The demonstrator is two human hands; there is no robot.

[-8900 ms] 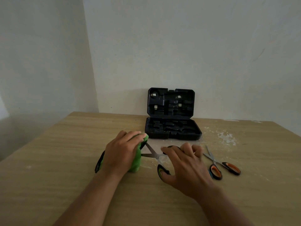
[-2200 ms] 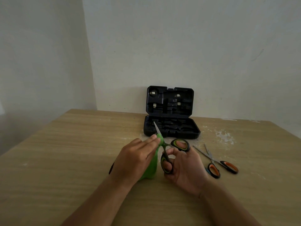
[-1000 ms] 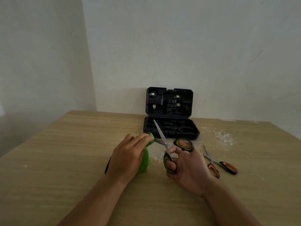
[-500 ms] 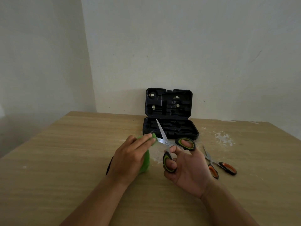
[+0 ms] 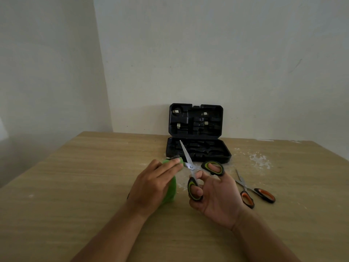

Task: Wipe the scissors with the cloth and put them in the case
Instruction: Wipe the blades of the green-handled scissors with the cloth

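R hand [image 5: 217,197] fingers thru green scissors [image 5: 190,167] handles, blades spread; L hand [image 5: 151,188] fingers clamp cloth [image 5: 170,193] on lower blade.

On the wooden table [image 5: 75,186], an open black plastic case [image 5: 198,150] lies beyond both hands; orange-handled steel scissors [image 5: 253,191] lie right of the right hand [image 5: 217,197].

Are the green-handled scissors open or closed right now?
Open. The green scissors in the right hand show one blade pointing up toward the case, the other spread left into the cloth that the left hand grips.
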